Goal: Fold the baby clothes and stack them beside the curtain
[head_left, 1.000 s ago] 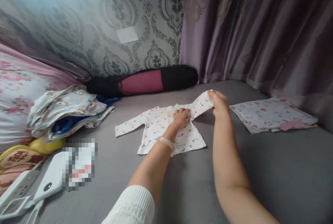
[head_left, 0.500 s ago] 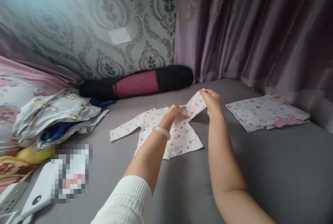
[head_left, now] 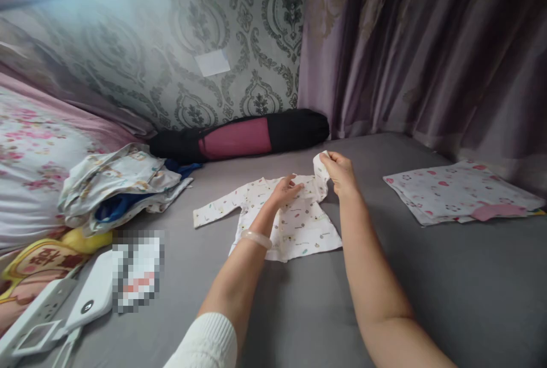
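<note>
A small white long-sleeved baby shirt (head_left: 305, 225) with a tiny scattered print lies spread out on the grey bed sheet. Its left sleeve stretches out flat to the side. My right hand (head_left: 341, 173) pinches the end of the other sleeve (head_left: 320, 171), which is raised off the sheet and bent over toward the body. Over the upper chest of the shirt is my left hand (head_left: 285, 192), fingers apart; whether it presses on the cloth I cannot tell. A pale bangle (head_left: 256, 238) circles the left wrist.
Folded printed cloth (head_left: 461, 188) lies at right. A heap of clothes (head_left: 119, 180), a power strip (head_left: 43, 311) and a white device (head_left: 98, 282) are at left. A black and maroon long bag (head_left: 239, 137) rests along the wall, beside the purple curtain (head_left: 376, 60).
My right hand has drawn the sleeve end inward, so the sleeve went from stretched out to bent. My left hand stays at the upper chest. The view has turned slightly left.
</note>
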`<action>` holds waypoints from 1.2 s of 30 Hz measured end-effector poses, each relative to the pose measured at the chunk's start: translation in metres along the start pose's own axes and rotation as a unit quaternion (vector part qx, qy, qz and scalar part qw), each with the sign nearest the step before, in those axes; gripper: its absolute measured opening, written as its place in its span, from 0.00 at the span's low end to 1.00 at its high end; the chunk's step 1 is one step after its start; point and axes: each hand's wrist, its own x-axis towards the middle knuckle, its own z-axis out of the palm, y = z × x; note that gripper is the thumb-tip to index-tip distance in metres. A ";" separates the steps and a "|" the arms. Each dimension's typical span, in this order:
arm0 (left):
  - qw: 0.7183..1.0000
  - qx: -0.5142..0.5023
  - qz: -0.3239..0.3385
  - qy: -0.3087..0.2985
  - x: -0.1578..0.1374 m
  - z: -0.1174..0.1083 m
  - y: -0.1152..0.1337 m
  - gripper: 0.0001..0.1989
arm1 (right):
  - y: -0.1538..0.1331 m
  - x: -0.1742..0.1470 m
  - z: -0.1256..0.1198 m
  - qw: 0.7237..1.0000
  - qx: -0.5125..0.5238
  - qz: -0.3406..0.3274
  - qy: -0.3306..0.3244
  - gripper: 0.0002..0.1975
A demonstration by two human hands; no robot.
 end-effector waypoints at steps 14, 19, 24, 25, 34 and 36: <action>0.924 -0.305 -0.105 0.205 -0.054 -0.044 -0.040 0.16 | 0.022 -0.026 0.045 0.991 -0.025 0.125 -0.044 0.06; 0.930 -0.313 -0.088 0.172 -0.054 -0.038 -0.036 0.16 | 0.049 -0.028 0.058 0.984 -0.028 0.173 -0.046 0.08; 0.938 -0.287 -0.095 0.168 -0.052 -0.036 -0.036 0.19 | 0.072 -0.029 0.067 0.987 -0.066 0.139 -0.038 0.09; 0.940 -0.282 -0.093 0.167 -0.052 -0.036 -0.036 0.20 | 0.075 -0.029 0.068 0.988 -0.075 0.130 -0.044 0.10; 0.952 -0.247 -0.092 0.155 -0.055 -0.037 -0.027 0.26 | 0.091 -0.039 0.081 0.974 -0.183 0.063 -0.119 0.18; 0.952 -0.248 -0.094 0.153 -0.055 -0.038 -0.027 0.26 | 0.094 -0.041 0.082 0.972 -0.189 0.051 -0.132 0.19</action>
